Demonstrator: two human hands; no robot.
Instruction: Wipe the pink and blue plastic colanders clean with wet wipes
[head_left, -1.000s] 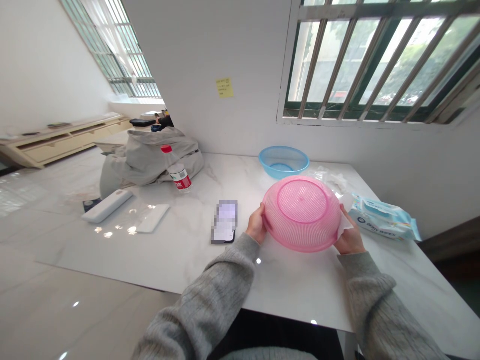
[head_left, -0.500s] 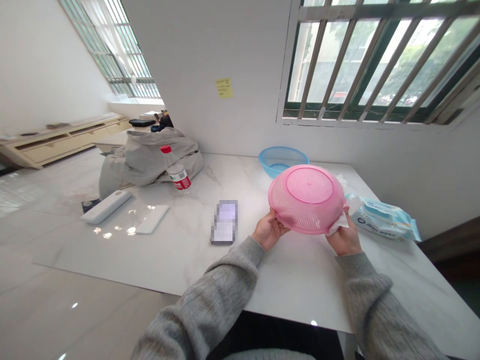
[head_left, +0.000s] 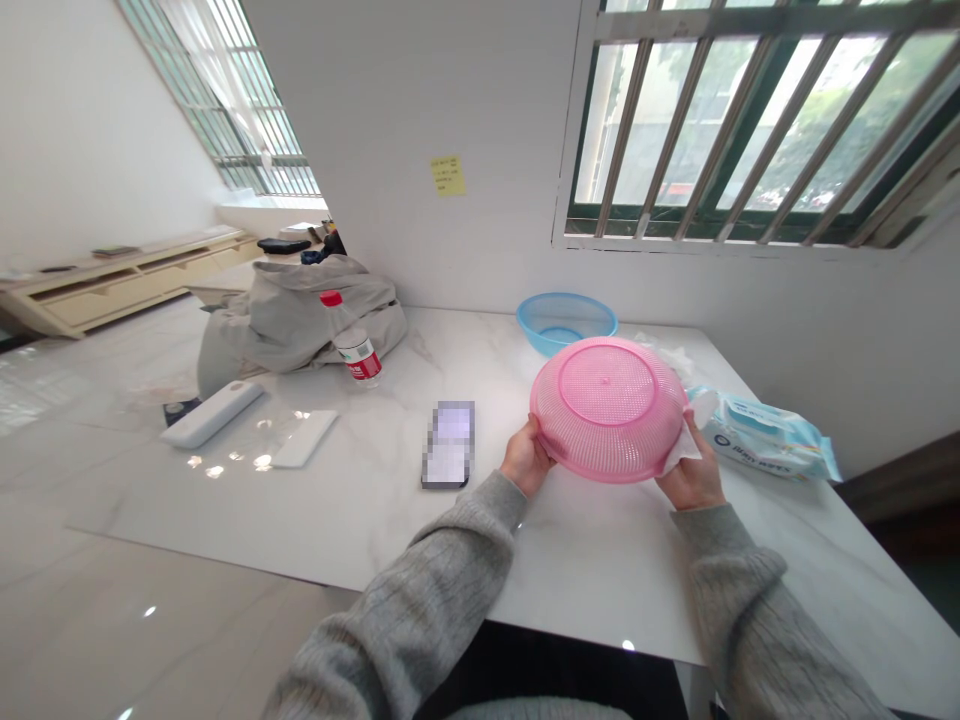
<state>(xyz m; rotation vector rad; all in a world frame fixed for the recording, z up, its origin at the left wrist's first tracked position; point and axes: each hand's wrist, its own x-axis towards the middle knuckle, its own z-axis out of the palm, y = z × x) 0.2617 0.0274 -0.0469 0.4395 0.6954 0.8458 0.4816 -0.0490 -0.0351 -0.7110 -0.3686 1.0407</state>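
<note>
A pink mesh basket (head_left: pixel 609 405) is held up over the table, its round base facing me. My left hand (head_left: pixel 527 458) grips its left rim, thumb on the outer side and the other fingers mostly hidden beneath. On the right rim, my right hand (head_left: pixel 694 472) is closed around the edge with a white wipe (head_left: pixel 681 448) pressed between hand and basket. Behind it stands a blue mesh basket (head_left: pixel 566 318), partly covered by the pink one. A pack of wet wipes (head_left: pixel 772 435) lies just right of my right hand.
On the white table (head_left: pixel 360 520) lie a phone (head_left: pixel 448 445), a white box (head_left: pixel 217 413) and a flat white piece (head_left: pixel 306 438). A red-capped bottle (head_left: pixel 354 345) stands before a grey cloth bag (head_left: pixel 277 315). Crumpled white plastic (head_left: pixel 664 352) lies near the wall.
The pink basket has tilted and turned slightly, shifting a little left and down. My left hand has changed its grip on the rim; my right hand still has the wipe.
</note>
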